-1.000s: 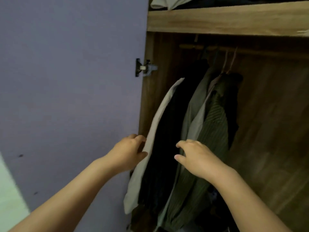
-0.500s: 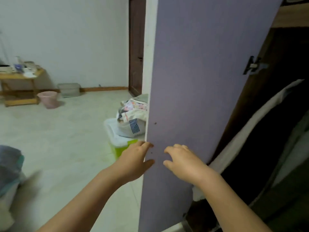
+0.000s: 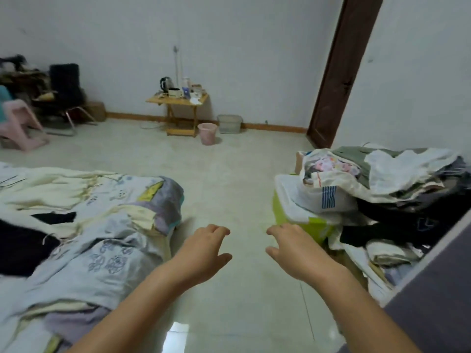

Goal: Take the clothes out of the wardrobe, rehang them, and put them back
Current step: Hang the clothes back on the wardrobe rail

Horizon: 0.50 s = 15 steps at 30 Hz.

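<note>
Just right of the empty right hand point(image 3: 295, 248), heaped clothes point(image 3: 397, 189)

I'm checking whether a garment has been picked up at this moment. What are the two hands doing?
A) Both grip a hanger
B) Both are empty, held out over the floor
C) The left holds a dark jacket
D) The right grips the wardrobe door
B: the left hand and right hand hover with loosely curled fingers over the bare floor, touching nothing.
</note>
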Tool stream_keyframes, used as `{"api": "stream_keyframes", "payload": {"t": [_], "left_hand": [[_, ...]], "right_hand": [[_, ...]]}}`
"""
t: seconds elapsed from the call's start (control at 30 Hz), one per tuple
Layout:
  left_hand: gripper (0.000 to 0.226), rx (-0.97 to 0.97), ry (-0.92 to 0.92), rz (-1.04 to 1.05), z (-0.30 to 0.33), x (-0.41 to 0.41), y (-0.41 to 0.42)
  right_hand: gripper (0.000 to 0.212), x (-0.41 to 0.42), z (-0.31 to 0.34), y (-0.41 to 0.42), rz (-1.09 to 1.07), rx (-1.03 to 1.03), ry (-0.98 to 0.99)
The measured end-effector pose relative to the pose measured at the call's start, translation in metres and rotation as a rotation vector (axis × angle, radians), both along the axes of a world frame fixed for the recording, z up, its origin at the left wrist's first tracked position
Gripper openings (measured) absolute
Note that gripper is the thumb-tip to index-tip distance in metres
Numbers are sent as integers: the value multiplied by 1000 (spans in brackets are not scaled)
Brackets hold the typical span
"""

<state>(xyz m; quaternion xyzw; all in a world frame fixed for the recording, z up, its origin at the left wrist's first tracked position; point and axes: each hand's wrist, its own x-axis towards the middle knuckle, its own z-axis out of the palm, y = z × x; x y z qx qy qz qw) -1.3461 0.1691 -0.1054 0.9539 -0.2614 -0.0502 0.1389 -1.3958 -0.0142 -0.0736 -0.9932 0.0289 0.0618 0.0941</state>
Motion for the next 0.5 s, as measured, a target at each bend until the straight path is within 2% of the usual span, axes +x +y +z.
{"api": "stream_keyframes", "payload": {"t": [0.23,0.5], "left_hand": [[55,52,103,267,-26,36,97],[51,63,220,511,-48,106,153]], "right_hand": [[41,90,-15,80,216,-20,33],[41,217,-23,138,443,-38,34]]}}
